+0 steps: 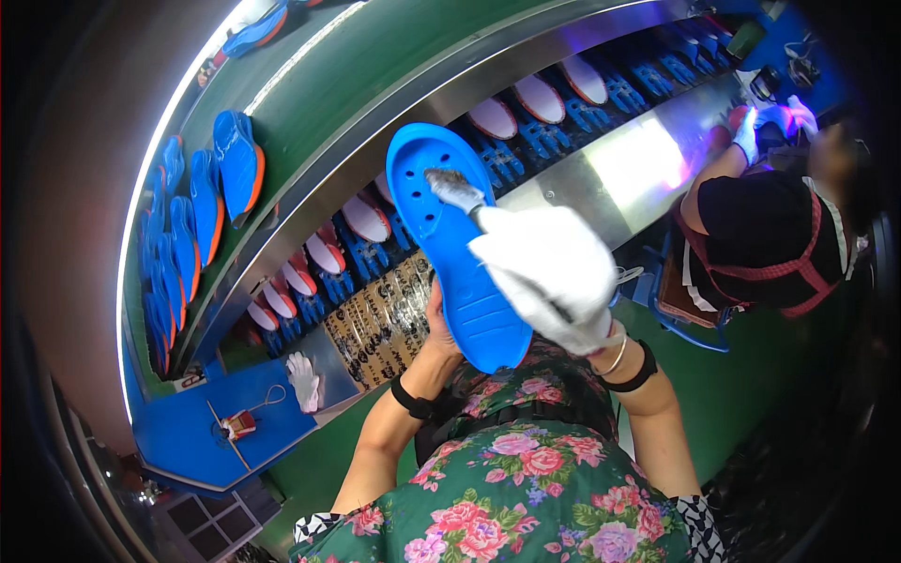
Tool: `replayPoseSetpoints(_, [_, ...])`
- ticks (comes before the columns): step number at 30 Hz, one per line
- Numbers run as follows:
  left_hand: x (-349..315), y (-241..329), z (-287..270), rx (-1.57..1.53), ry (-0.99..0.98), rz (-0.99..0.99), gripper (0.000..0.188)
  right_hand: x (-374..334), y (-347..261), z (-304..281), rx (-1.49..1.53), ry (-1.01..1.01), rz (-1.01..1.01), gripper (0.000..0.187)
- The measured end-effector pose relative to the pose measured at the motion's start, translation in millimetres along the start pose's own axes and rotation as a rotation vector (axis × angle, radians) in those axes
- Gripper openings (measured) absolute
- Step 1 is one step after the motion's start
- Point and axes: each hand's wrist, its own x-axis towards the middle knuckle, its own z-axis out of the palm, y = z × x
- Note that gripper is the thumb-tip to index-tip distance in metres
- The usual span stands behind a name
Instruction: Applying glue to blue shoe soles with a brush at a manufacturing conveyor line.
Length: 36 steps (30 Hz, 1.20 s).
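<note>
A blue shoe sole (469, 291) slants across the middle of the head view, with several small holes near its far end and ridges toward its near end. My bare left hand (439, 324) is closed around its left edge; most of the fingers are hidden beneath it. In a white glove, my right hand (549, 267) is over the sole's right side, closed on what looks like a brush (455, 190). The brush's dark grey tip rests on or just above the sole among the holes; contact is unclear. The glove hides its handle.
Beyond the sole runs a line of blue racks (547, 139) and pale-faced shoe parts (539, 98). Blue-orange soles (239, 164) stand on a green belt (328, 84). A glove (303, 382) lies by a blue table (178, 436). At right, a co-worker (765, 225) sits under purple light.
</note>
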Motion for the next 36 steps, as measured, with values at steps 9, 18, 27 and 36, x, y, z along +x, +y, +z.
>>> replayPoseSetpoints(9, [35, 7, 24, 0.086, 0.057, 0.066, 0.112, -20, 9, 6, 0.212, 0.073, 0.094, 0.026])
replayPoseSetpoints(18, [68, 4, 45, 0.035, -0.094, 0.085, 0.118, -31, 9, 5, 0.291, 0.15, 0.16, 0.02])
replayPoseSetpoints(27, [87, -1, 67, -0.075, -0.151, 0.007, 0.123, -45, 6, 7, 0.352, 0.043, 0.212, 0.019])
replayPoseSetpoints(36, [95, 9, 61, -0.069, -0.303, -0.059, 0.121, -53, 9, 4, 0.419, -0.037, 0.042, 0.024])
